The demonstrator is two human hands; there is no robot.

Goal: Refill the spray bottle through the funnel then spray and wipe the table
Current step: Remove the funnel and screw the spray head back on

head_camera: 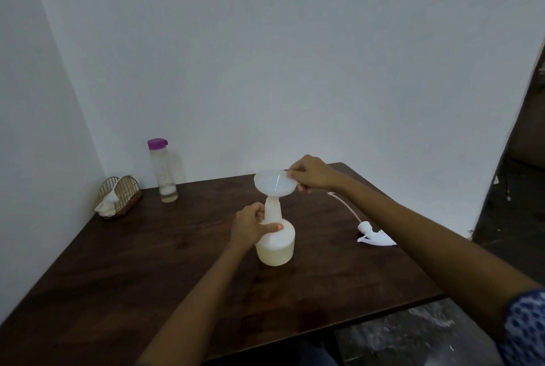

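A white spray bottle (277, 243) without its head stands upright mid-table, holding pale liquid in its lower part. My left hand (250, 225) grips its neck, thumb across the shoulder. A translucent white funnel (274, 184) sits in the bottle's mouth. My right hand (309, 174) pinches the funnel's rim on the right side. The white trigger spray head (373, 236) with its long dip tube lies on the table to the right, partly behind my right forearm.
A clear water bottle with a purple cap (163, 171) stands at the back left, nearly empty. A gold wire holder with a white cloth (116, 197) sits by the left wall. The dark wooden table (147, 262) ends at the right, over dark floor.
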